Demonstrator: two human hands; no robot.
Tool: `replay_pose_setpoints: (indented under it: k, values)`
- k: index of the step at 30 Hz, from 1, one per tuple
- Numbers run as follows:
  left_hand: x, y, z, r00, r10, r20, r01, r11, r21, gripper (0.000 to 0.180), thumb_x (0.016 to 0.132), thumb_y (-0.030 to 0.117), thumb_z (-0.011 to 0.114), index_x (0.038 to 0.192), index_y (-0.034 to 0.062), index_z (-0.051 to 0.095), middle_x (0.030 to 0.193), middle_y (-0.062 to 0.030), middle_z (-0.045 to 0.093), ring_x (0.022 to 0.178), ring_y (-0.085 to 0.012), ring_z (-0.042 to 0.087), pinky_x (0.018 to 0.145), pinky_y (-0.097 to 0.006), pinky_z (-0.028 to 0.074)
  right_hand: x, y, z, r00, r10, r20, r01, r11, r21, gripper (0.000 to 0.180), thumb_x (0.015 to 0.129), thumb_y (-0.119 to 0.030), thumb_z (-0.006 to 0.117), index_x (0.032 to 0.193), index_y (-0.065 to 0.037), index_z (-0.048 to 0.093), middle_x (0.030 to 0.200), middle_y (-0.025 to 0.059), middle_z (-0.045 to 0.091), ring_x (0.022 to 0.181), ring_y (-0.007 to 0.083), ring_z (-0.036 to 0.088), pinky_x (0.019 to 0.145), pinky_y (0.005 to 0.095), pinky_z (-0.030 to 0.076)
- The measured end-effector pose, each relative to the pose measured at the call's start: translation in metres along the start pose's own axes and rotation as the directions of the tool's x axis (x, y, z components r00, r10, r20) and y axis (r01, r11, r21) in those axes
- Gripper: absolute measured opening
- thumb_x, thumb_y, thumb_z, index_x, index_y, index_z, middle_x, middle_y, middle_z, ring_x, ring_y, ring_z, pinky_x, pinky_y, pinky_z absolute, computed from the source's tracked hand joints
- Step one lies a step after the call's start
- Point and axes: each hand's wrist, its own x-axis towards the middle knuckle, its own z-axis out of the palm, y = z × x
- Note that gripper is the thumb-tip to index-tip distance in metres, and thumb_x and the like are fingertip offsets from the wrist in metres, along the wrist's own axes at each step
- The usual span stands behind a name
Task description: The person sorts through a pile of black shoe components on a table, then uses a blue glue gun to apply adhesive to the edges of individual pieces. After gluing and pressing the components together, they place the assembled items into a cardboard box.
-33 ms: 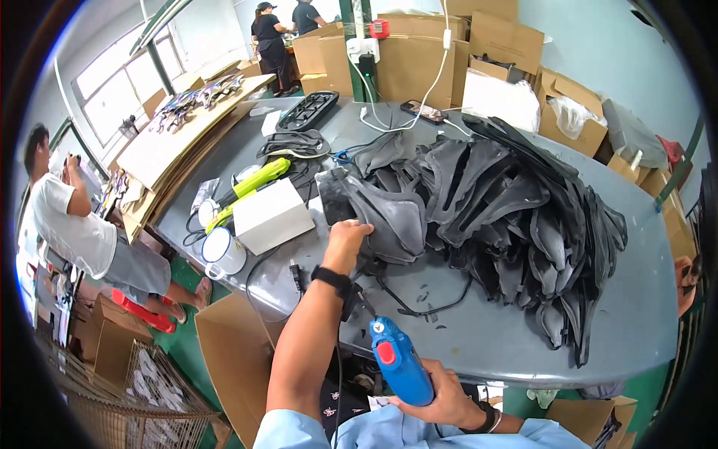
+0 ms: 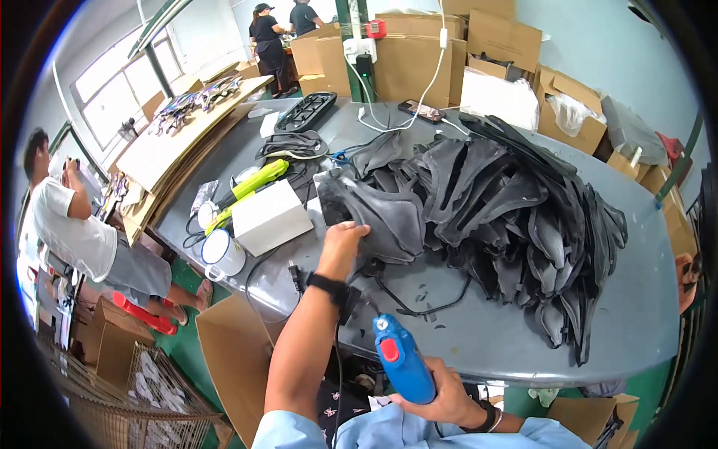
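Observation:
My left hand [image 2: 342, 241] is closed on the near-left edge of a grey padded fabric piece [image 2: 389, 218], its thumb lying along the piece. A dark watch-like band [image 2: 336, 291] circles that wrist. In my right hand [image 2: 447, 396], near the table's front edge, is a blue hand-held electric tool [image 2: 404, 367] with a red button. The tool's narrow dark tip points up and left, short of the piece and apart from it; its exact kind is unclear. Many similar grey padded pieces [image 2: 479, 187] are heaped beside the left hand, toward the right.
On the grey table [image 2: 516, 344] stand a white box [image 2: 271, 217], an enamel mug [image 2: 224, 252], a yellow-green tool [image 2: 254, 183] and a black tray [image 2: 307, 112]. Cords, a phone [image 2: 421, 111] and dark scraps lie about. An open carton [image 2: 235, 352] is below left; a person [image 2: 82, 217] stands left.
My left wrist has turned slightly and the grey piece under that hand has shifted a little. The blue tool has moved very slightly upward; both hands keep their hold.

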Motion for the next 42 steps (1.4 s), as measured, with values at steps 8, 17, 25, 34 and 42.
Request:
replay_pose_setpoints:
  k: [8,17,25,34,42]
  values:
    - [-0.141,-0.016,-0.009,0.996,-0.013,-0.094,-0.046,0.796,-0.604,0.010,0.090,0.015,0.058,0.099,0.0134,0.053,0.082,0.0050,0.057,0.072,-0.0072,0.055,0.064,-0.024,0.045,0.026,0.019,0.006,0.924,0.183,-0.335,-0.107,0.966,0.234,0.064,0.071,-0.018,0.080,0.117,0.001,0.039,0.088,0.0120,0.063,0.079,0.0178,0.065,0.071,0.0305,0.052]
    - [-0.273,-0.057,0.029,0.993,-0.089,0.071,0.109,0.552,-0.827,0.014,0.094,0.015,0.053,0.100,0.0022,0.053,0.099,-0.0129,0.064,0.090,-0.0218,0.064,0.078,-0.034,0.053,0.037,-0.001,0.025,0.877,0.042,-0.478,-0.043,0.999,0.010,0.058,0.073,-0.021,0.077,0.114,0.000,0.043,0.089,0.0136,0.061,0.078,0.0215,0.062,0.068,0.0343,0.049]
    - [-0.305,-0.035,-0.050,0.739,0.294,-0.606,-0.412,0.909,-0.061,0.037,0.083,0.007,0.059,0.118,-0.0019,0.050,0.111,-0.0103,0.056,0.095,-0.0177,0.057,0.086,-0.027,0.044,0.031,-0.014,-0.013,0.982,-0.033,-0.184,0.035,0.999,0.009,0.058,0.071,-0.018,0.077,0.116,-0.001,0.046,0.096,0.0115,0.059,0.085,0.0185,0.058,0.077,0.0327,0.047]
    - [-0.308,-0.029,-0.064,0.938,-0.009,-0.346,-0.250,0.674,-0.695,0.025,0.083,0.005,0.063,0.106,-0.0019,0.056,0.093,-0.0078,0.063,0.078,-0.0147,0.062,0.071,-0.026,0.050,0.006,-0.034,0.016,0.989,0.102,-0.111,-0.110,0.992,-0.063,0.066,0.068,-0.031,0.081,0.113,0.000,0.046,0.087,0.0173,0.061,0.077,0.0263,0.063,0.069,0.0378,0.049]
    - [-0.307,-0.016,-0.032,0.622,0.159,-0.766,-0.735,0.455,-0.503,0.039,0.090,0.009,0.053,0.126,-0.0007,0.041,0.110,-0.0167,0.057,0.098,-0.0258,0.058,0.087,-0.038,0.048,-0.023,-0.033,0.060,0.921,-0.300,0.250,0.365,0.889,-0.276,0.063,0.068,-0.025,0.081,0.109,0.005,0.044,0.073,0.0172,0.064,0.060,0.0312,0.066,0.054,0.0359,0.053]
